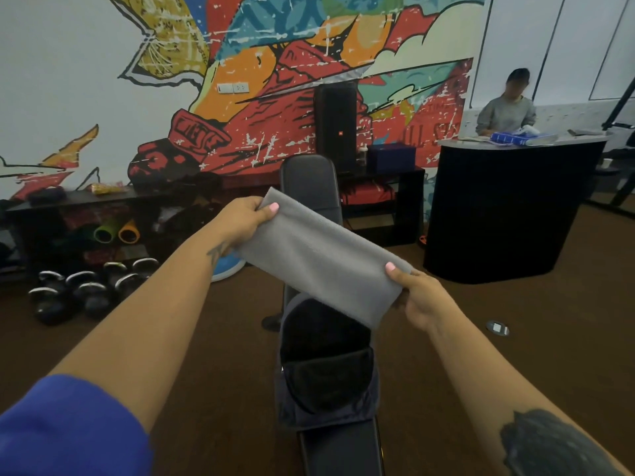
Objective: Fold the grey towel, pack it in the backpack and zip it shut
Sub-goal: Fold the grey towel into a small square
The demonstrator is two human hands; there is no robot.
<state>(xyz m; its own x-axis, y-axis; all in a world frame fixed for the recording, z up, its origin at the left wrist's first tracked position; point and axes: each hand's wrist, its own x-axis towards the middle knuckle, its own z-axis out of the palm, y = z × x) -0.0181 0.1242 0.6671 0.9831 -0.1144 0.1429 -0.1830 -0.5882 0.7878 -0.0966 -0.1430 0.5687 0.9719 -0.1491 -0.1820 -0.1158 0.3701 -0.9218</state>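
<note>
Mid-frame, our left hand (242, 218) and right hand (417, 297) pinch opposite ends of the folded towel (319, 255), held above the open backpack (326, 369) at lower centre.

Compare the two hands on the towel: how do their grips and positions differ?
The left hand pinches the towel's far, upper end, while the right hand pinches its near, lower end. The left hand is raised above the bench; the right hand sits lower, beside the open backpack. The left arm shows a blue sleeve; the right forearm is bare and tattooed. Both have the thumb on top and hold the folded towel stretched in the air.
</note>
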